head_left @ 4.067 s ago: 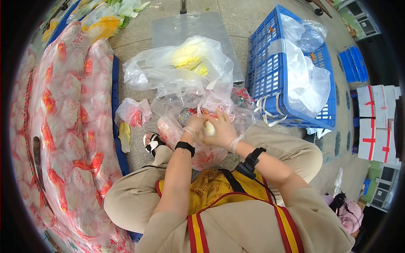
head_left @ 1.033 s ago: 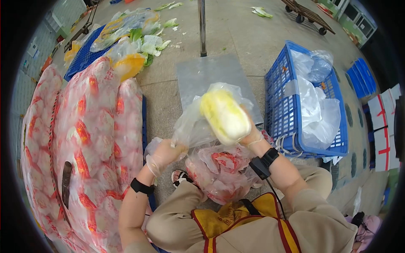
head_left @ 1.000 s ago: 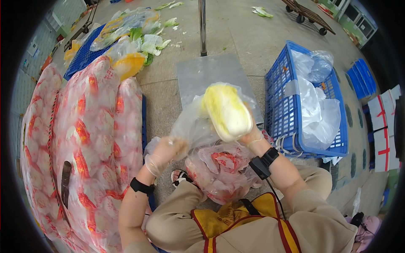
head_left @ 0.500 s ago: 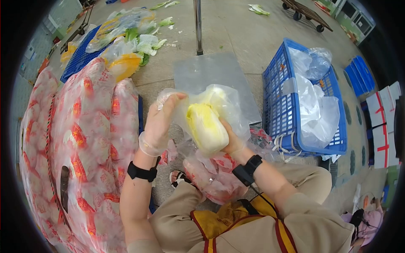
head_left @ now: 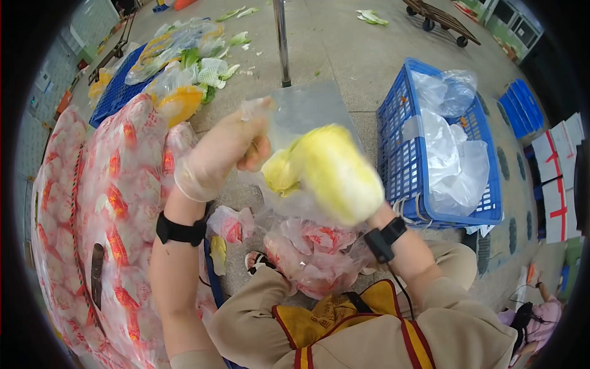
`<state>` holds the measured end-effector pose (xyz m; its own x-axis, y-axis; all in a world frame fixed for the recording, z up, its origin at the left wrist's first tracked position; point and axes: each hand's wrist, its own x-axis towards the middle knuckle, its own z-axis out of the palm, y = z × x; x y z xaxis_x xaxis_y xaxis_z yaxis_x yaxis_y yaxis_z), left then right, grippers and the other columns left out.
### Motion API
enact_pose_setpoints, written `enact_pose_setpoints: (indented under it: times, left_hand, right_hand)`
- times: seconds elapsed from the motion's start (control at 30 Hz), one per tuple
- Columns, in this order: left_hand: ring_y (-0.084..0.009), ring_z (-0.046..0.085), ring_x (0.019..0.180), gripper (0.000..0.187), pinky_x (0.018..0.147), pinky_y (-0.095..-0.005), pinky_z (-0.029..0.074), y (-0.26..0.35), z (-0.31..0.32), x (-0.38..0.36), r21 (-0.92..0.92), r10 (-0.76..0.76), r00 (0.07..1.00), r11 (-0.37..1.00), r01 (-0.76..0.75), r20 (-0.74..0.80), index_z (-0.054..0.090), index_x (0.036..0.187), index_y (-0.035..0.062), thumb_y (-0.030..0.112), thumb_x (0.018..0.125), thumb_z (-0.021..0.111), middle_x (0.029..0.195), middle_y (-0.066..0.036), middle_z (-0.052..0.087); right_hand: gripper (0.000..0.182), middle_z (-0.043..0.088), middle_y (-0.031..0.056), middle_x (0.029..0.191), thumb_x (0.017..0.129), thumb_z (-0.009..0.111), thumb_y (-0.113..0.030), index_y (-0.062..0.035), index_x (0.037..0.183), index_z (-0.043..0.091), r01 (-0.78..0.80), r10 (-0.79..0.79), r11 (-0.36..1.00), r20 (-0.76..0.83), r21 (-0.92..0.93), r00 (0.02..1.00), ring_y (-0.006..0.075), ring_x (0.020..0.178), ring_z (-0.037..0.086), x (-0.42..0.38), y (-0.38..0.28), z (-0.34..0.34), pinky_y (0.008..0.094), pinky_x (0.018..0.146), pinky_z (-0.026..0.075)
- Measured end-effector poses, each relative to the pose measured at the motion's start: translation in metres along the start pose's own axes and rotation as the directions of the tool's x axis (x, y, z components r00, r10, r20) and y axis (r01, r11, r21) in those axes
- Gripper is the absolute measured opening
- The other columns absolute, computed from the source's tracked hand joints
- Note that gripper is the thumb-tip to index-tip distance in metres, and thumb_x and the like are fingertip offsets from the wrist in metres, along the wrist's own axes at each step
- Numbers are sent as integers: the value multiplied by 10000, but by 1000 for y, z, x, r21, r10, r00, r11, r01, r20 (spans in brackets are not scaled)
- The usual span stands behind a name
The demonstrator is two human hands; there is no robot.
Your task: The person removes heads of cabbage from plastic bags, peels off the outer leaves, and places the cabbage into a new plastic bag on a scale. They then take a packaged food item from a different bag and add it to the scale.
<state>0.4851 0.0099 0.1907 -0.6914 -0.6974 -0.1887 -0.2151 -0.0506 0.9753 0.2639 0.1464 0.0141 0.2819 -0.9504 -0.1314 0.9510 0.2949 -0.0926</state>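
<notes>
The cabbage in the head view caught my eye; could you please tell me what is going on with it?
A seated person has the pale yellow cabbage raised above the crumpled plastic. Their right hand, mostly hidden behind it, appears to support it. The left hand is raised beside it near clear film; its grip is unclear. To the right, a blue crate holds clear bags.

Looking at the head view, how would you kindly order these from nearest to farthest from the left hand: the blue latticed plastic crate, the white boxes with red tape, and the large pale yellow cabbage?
1. Large pale yellow cabbage: just right of the left hand.
2. Blue latticed plastic crate: farther right, beyond the cabbage.
3. White boxes with red tape: near the far right edge.
</notes>
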Motion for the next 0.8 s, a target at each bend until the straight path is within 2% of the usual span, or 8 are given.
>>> enact_pose_setpoints:
  times: [0.1, 0.27, 0.53, 0.63, 0.7, 0.73, 0.77, 0.8]
  left_hand:
    - [-67, 405, 470, 534, 426, -212, 303, 9, 6, -8, 54, -28, 984, 998, 18, 175, 298, 1400, 30, 290, 952, 427, 593, 19, 488]
    - [-73, 403, 471, 553, 442, -210, 325, 1, -5, -60, 95, -101, 965, 992, 80, 242, 279, 1408, 26, 289, 952, 447, 584, 11, 481]
    - [-68, 415, 480, 578, 462, -211, 357, -13, 33, -61, -142, -99, 985, 983, 119, 141, 251, 1428, 39, 217, 928, 481, 605, 8, 498]
    - [-68, 442, 488, 546, 465, -198, 347, -18, 49, -59, -77, -109, 989, 990, 117, 101, 323, 1395, 21, 187, 898, 479, 601, 17, 497]
    - [-65, 452, 508, 385, 479, -195, 355, -27, 47, -71, -73, -241, 969, 967, 244, 46, 500, 1247, 23, 163, 890, 472, 596, 20, 494]
    - [-72, 438, 484, 242, 461, -204, 350, -56, 13, -66, 124, 204, 947, 963, -239, 247, 593, 1033, 8, 142, 878, 465, 609, 1, 506]
    - [-72, 438, 484, 242, 461, -204, 350, -51, 1, -72, 131, 197, 947, 963, -236, 252, 593, 1033, 8, 142, 878, 465, 609, 1, 506]
    - [-81, 435, 489, 198, 468, -209, 355, -41, -5, -81, -46, -22, 999, 999, 24, 46, 589, 957, 7, 134, 874, 462, 622, -10, 507]
  right_hand:
    - [451, 548, 106, 1257, 946, 489, -293, -33, 1312, 447, 20, -40, 909, -37, -417, 999, 202, 1099, 566, 9, 45, -16, 351, 940, 470]
    - [428, 486, 116, 1334, 972, 409, -267, -46, 1338, 418, 86, -87, 996, -60, -19, 994, 245, 1155, 536, 30, 62, -25, 361, 972, 454]
    - [573, 490, 121, 1318, 952, 310, -511, -124, 1368, 385, 202, -202, 979, 2, -26, 979, 268, 1195, 492, 61, 104, -2, 401, 1009, 402]
    - [629, 495, 119, 1292, 931, 309, -574, -126, 1369, 366, 398, -406, 913, -85, -92, 910, 269, 1154, 508, 91, 132, -4, 393, 981, 414]
    - [614, 488, 118, 1274, 929, 410, -515, -93, 1370, 339, 236, -239, 955, -3, 178, 971, 254, 1116, 516, 103, 120, -11, 386, 944, 430]
    - [605, 485, 120, 1271, 920, 473, -456, -73, 1367, 332, 482, -493, 870, -149, -106, 857, 243, 1112, 514, 110, 117, -7, 380, 932, 435]
    - [607, 482, 122, 1268, 910, 535, -397, -52, 1363, 326, 618, -728, 671, -205, -409, 655, 232, 1108, 512, 117, 114, -3, 375, 919, 441]
    - [607, 482, 122, 1268, 910, 535, -397, -52, 1363, 326, 620, -728, 672, -207, -405, 654, 232, 1108, 512, 121, 111, -5, 375, 919, 441]
